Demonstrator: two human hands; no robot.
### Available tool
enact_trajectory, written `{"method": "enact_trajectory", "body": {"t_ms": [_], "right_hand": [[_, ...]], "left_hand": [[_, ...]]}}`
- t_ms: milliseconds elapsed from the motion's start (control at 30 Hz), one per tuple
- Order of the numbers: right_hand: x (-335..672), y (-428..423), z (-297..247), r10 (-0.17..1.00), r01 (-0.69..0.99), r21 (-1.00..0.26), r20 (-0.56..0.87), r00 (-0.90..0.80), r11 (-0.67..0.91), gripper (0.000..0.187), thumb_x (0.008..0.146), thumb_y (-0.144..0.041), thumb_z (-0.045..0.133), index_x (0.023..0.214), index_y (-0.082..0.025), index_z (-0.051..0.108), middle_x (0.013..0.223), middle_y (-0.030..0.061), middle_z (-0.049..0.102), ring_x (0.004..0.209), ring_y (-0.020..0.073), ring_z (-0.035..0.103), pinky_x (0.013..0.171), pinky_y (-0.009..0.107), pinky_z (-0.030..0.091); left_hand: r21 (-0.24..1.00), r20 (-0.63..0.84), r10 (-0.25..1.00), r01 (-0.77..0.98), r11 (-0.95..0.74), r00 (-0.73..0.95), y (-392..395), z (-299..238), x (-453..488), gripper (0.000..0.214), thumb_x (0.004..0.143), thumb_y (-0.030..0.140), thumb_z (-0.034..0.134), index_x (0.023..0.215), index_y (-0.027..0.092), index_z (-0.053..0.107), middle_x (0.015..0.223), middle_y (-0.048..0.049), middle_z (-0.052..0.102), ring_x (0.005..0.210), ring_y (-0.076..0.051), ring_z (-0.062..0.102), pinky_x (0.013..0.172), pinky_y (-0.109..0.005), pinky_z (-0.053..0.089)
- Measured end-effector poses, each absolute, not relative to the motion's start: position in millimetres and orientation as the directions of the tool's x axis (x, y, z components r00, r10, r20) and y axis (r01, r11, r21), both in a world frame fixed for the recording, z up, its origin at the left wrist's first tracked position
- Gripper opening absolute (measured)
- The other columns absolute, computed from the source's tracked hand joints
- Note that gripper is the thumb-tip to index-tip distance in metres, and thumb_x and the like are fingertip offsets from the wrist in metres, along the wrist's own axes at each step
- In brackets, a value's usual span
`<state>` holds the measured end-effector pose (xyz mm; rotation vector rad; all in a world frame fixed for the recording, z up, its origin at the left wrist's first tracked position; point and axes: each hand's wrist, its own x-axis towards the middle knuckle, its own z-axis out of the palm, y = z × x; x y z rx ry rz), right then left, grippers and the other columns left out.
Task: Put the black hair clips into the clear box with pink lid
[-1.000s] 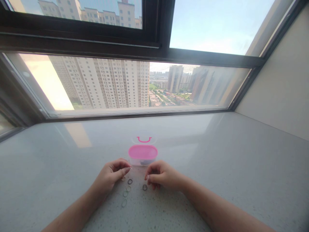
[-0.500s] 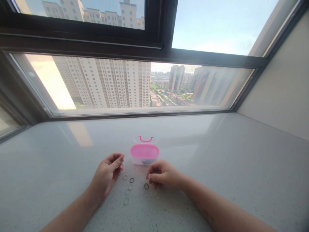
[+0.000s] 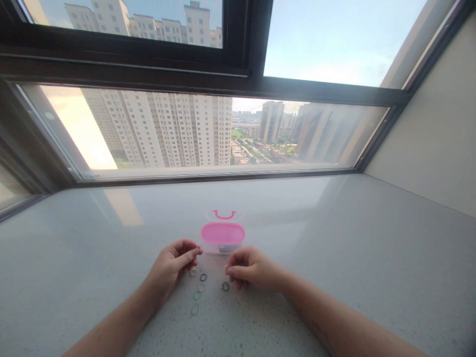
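Observation:
Several small elastic rings lie on the pale stone sill between my hands: a dark ring [image 3: 203, 277], another dark ring [image 3: 225, 286], a pale ring [image 3: 193, 271] and a green ring [image 3: 197, 295]. My left hand [image 3: 172, 266] hovers just left of them, fingers curled with thumb and forefinger close together; whether it holds anything is unclear. My right hand [image 3: 250, 269] rests beside the right dark ring, fingers pinched together. A small clear box with a pink rim [image 3: 222, 237] stands just beyond both hands, its clear lid with a pink handle [image 3: 223, 214] lying behind it.
The wide stone sill [image 3: 353, 248] stretches left and right of the hands. A dark-framed window [image 3: 238, 84] runs along the far edge, with tall buildings outside. A light wall [image 3: 435, 134] closes off the right side.
My left hand drew back to the left and opened a little, then came in again toward the rings with fingers curled. My right hand stayed nearly still.

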<state>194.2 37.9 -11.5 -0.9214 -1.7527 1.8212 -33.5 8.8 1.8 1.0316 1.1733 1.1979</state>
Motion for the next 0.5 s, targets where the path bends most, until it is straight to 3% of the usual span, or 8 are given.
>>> {"method": "enact_trajectory", "body": {"t_ms": [200, 500], "right_hand": [[192.9, 37.0, -9.1, 0.73, 0.126, -0.988, -0.149, -0.667, -0.087, 0.025, 0.073, -0.037, 0.068, 0.078, -0.014, 0.058, 0.064, 0.0012, 0.06, 0.047, 0.0091, 0.054, 0.042, 0.019, 0.039], [193.0, 35.5, -6.3, 0.733, 0.13, -0.987, -0.154, -0.662, -0.09, 0.02, 0.074, -0.032, 0.065, 0.076, -0.014, 0.056, 0.061, -0.0011, 0.057, 0.045, 0.0076, 0.053, 0.04, 0.017, 0.039]], "left_hand": [[0.992, -0.059, 0.99, 0.121, 0.044, 0.132, 4.8, 6.3, -32.5, 0.016, 0.069, 0.03, 0.07, 0.071, 0.015, 0.065, 0.056, 0.002, 0.059, 0.053, -0.012, 0.05, 0.054, -0.022, 0.036], [0.993, -0.043, 0.982, 0.119, 0.021, 0.185, 5.3, 4.9, -33.4, 0.013, 0.073, 0.028, 0.067, 0.074, 0.016, 0.064, 0.067, 0.0001, 0.063, 0.056, -0.012, 0.05, 0.056, -0.022, 0.038]]}}
